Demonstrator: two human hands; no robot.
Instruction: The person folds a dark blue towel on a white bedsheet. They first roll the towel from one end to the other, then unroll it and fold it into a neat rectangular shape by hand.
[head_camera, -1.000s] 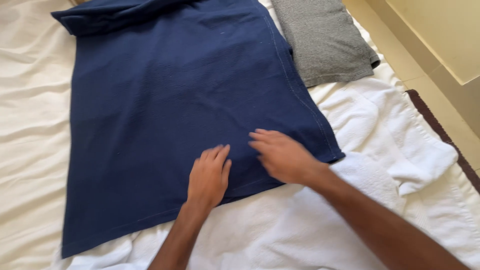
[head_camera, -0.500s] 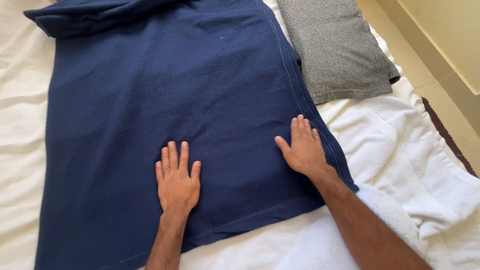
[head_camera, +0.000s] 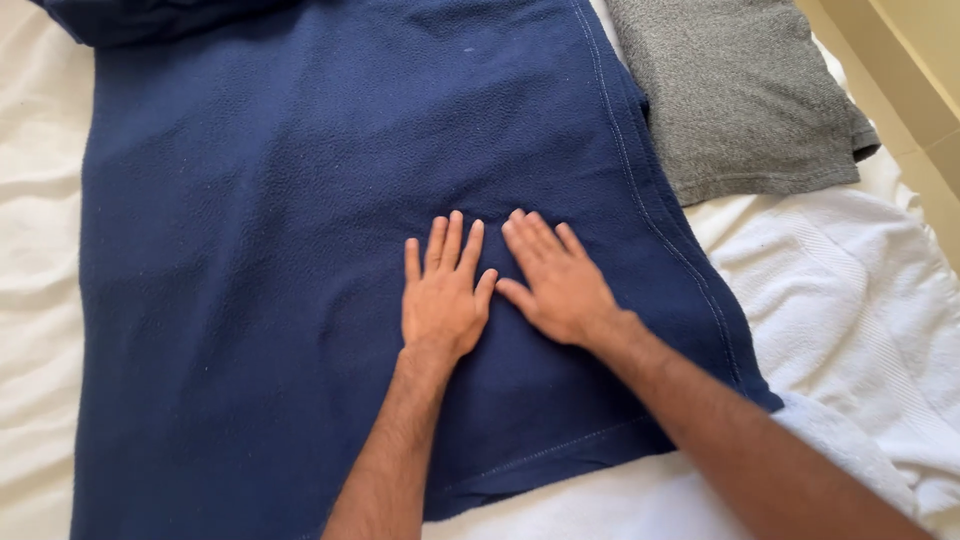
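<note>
A navy blue garment (head_camera: 330, 250) lies spread flat on a bed's white sheet (head_camera: 30, 300). Both hands press on its lower middle, side by side, thumbs nearly touching: left hand (head_camera: 440, 295) and right hand (head_camera: 560, 285), each grip released, fingers splayed, grasping nothing. This looks like smoothing the cloth. A gray folded cloth (head_camera: 740, 90) lies beyond the right hand; a white towel (head_camera: 860, 310) beside it.
</note>
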